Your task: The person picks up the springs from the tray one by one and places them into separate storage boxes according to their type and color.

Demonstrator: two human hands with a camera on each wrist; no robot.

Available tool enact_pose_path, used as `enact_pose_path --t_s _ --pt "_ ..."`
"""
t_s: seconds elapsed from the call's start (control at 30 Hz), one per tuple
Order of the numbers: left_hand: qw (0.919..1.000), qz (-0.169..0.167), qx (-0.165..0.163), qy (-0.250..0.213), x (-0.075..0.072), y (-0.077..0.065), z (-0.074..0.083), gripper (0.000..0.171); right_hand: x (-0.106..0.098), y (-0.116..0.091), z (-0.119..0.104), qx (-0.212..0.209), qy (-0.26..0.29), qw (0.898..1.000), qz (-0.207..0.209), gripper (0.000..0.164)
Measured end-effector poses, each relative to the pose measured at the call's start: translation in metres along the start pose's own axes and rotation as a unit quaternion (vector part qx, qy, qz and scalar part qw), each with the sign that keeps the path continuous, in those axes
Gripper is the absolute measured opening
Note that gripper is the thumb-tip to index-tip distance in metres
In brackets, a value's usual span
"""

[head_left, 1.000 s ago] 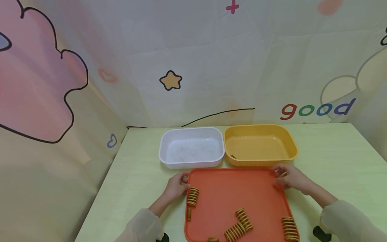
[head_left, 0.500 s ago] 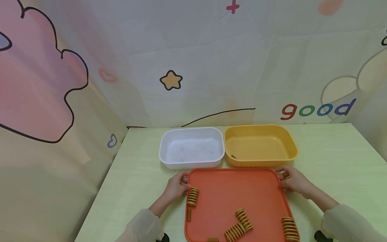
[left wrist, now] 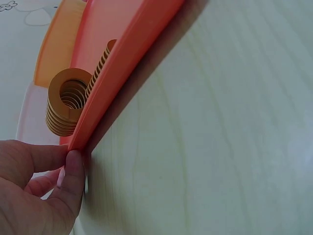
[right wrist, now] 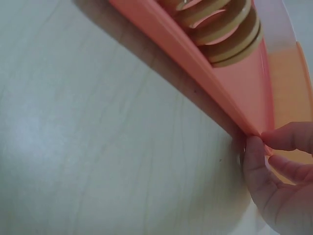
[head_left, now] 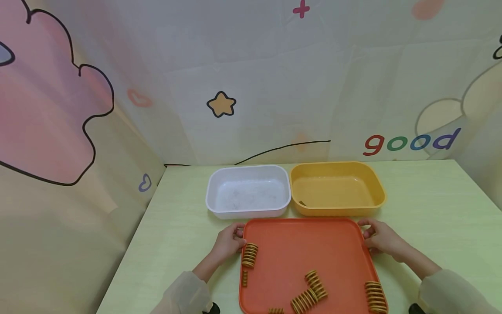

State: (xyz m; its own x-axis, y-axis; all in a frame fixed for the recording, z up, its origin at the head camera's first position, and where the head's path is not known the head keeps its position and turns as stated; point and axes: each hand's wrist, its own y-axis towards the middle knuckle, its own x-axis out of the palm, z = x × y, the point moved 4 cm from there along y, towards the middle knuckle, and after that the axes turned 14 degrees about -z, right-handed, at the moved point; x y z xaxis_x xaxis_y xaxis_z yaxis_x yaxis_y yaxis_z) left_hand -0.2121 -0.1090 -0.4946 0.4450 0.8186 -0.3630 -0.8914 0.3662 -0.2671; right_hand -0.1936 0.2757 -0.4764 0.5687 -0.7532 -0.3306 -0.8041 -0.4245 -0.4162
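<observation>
A flat orange tray point(head_left: 290, 248) lies on the table with several gold-coloured coil springs in it. My left hand point(head_left: 227, 240) pinches its rim near the far left corner, beside a large spring point(head_left: 249, 255) and a small spring point(head_left: 245, 278). At the far right corner, my right hand point(head_left: 383, 239) pinches the rim between thumb and finger, as the right wrist view shows. Two large springs touch near the tray's middle, one spring point(head_left: 316, 284) upper and one spring point(head_left: 303, 302) lower. Another large spring point(head_left: 375, 297) lies along the right edge, and a small spring point(head_left: 276, 311) is cut off at the bottom.
Behind the tray stand a white bin point(head_left: 249, 213) and a yellow bin point(head_left: 339, 211), side by side. A tiny dark-gold piece point(head_left: 302, 203) lies in the yellow bin. Pale green table surface point(head_left: 431, 205) extends on both sides, with a printed cloth point(head_left: 266, 87) behind.
My right hand has shifted slightly right and toward me around the tray's far right corner. My left hand, the tray and the springs have stayed in place.
</observation>
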Motion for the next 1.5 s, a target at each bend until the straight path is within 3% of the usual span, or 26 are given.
enact_pose_path --t_s 0.37,0.7,1.5 --pt "0.9998 -0.018 0.0 -0.004 -0.001 0.0 0.002 0.04 0.001 -0.002 -0.002 -0.011 -0.026 1.0 0.006 0.05" --pt "0.9994 0.014 0.022 0.021 -0.009 -0.005 0.005 0.037 0.002 -0.001 -0.004 -0.013 -0.031 0.999 0.009 0.049" --pt "0.9987 -0.011 0.029 0.042 0.0 -0.022 0.013 0.034 0.002 -0.001 -0.005 -0.001 -0.036 0.999 0.008 0.049"
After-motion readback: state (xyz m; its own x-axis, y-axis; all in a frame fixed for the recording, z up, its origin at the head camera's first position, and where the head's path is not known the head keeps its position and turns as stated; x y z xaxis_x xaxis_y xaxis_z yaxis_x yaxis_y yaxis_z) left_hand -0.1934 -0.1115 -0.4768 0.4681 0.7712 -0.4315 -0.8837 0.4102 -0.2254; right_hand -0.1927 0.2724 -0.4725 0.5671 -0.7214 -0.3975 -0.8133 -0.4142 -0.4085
